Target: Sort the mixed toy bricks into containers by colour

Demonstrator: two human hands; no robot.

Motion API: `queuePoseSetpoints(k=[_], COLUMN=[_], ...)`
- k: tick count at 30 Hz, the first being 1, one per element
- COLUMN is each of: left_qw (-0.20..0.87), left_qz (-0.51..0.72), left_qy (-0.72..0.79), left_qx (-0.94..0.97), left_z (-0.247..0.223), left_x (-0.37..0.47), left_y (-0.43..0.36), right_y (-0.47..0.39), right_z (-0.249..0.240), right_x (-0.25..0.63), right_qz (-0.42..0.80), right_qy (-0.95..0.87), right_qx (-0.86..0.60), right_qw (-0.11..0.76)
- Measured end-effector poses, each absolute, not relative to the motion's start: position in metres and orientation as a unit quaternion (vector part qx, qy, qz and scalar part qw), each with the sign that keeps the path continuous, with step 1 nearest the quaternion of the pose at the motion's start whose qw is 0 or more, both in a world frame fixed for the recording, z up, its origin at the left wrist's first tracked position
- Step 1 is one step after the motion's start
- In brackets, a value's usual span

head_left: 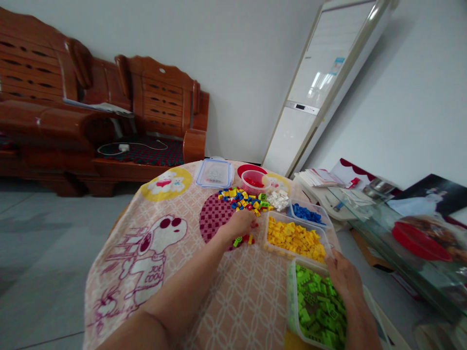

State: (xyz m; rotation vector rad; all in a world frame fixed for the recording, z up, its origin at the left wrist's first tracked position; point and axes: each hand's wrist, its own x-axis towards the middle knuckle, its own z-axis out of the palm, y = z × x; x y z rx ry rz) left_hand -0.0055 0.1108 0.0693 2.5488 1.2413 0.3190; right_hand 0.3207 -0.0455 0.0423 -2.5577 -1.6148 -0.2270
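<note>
My left hand (241,223) reaches to the loose mixed bricks (242,199) near the table's middle; its fingers curl over a few small bricks, and what they hold is too small to make out. My right hand (341,272) rests by the near right corner of the box of yellow bricks (295,238), above the box of green bricks (321,306); its fingertips are partly hidden. Some green, red and yellow pieces (243,240) lie just below my left hand. Behind the yellow box are a box of blue bricks (306,213) and a pile of white bricks (279,200).
A round tub of red bricks (254,182) and a clear lid with a blue rim (214,173) stand at the table's far side. The patterned cloth (164,262) covers the table. A glass shelf (412,248) with clutter is on the right, wooden seats (160,107) at the back left.
</note>
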Motion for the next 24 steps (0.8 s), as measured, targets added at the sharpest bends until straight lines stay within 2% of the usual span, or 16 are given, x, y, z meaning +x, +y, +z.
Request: queuePoseSetpoints(k=[5,10,14,19,24], left_qw=[0.161,0.207,0.187,0.152,0.16], left_qz=[0.187,0.101,0.053,0.042,0.049], left_qy=[0.437,0.364,0.382,0.396,0.4], left_qx=[0.865,0.903,0.904,0.905,0.901], left_z=[0.069,0.076,0.072,0.067,0.07], left_x=[-0.016,-0.013,-0.002,0.005,0.003], left_y=[0.124,0.117,0.106,0.101,0.101], right_y=[-0.046,-0.045,-0.046,-0.045,-0.045], right_z=[0.045,0.044,0.044,0.045,0.045], right_x=[0.318,0.319,0.319,0.319,0.319], right_qz=[-0.076,-0.064,-0.062,-0.064,-0.073], right_qy=[-0.531,-0.525,-0.529,-0.527,-0.529], right_qx=[-0.843,-0.847,-0.845,-0.846,-0.844], right_qw=[0.053,0.048,0.049,0.041,0.052])
